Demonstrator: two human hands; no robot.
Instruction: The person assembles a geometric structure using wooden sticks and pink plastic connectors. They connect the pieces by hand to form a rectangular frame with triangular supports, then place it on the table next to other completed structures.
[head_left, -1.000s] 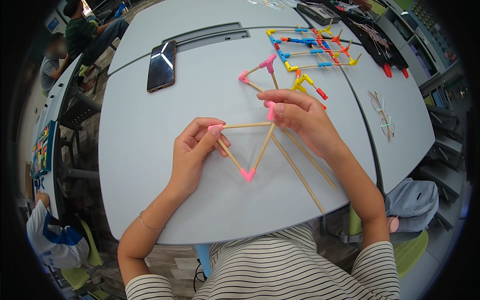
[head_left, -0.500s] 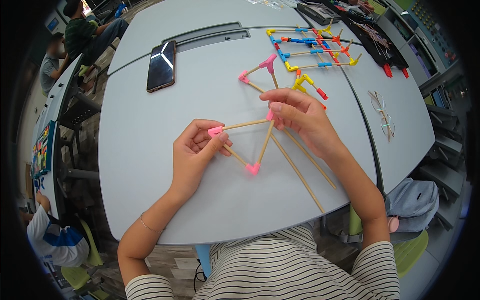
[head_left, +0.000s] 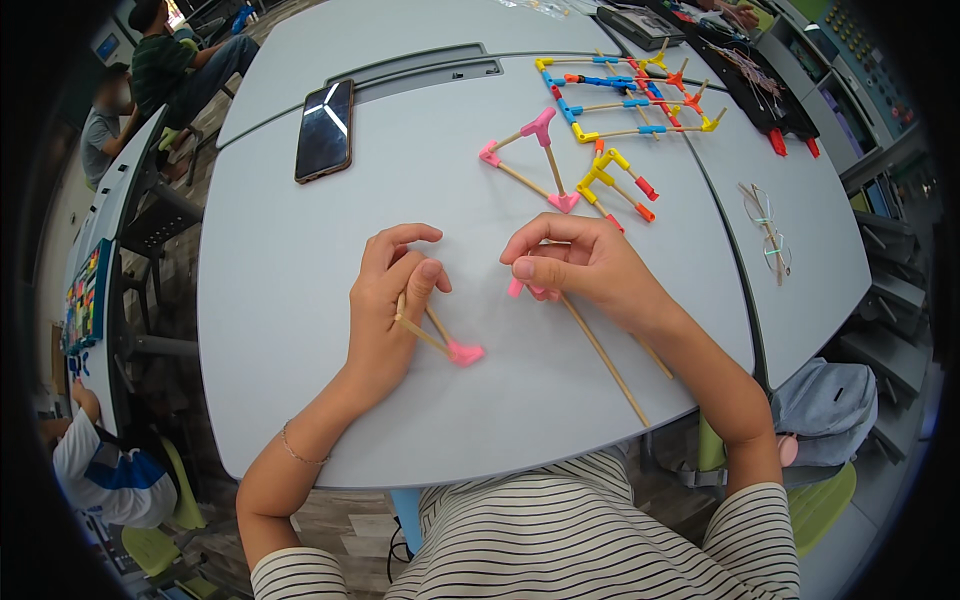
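Note:
My left hand [head_left: 388,295] is closed around wooden sticks that meet in a pink connector [head_left: 467,353] below the fingers. Their upper ends are partly hidden by the hand. Across a small gap, my right hand [head_left: 575,262] pinches a pink connector piece [head_left: 517,287], mostly covered by its fingers. Beneath that hand a long wooden stick [head_left: 605,360] lies on the table, and a second stick [head_left: 655,357] shows beside the wrist. Just beyond the hands rests a finished triangle of sticks with pink corner connectors [head_left: 541,124].
Right of the triangle lies a yellow and red connector figure [head_left: 606,180]. A colourful stick frame [head_left: 620,100] is farther back. A phone [head_left: 324,130] lies at the far left, glasses [head_left: 768,235] at the right. People sit at the left. A grey backpack [head_left: 825,410] stands beside the table.
The pink-cornered triangle between my hands has come apart. My left hand now has sticks with one pink connector, and my right hand has moved lower and left with a pink connector.

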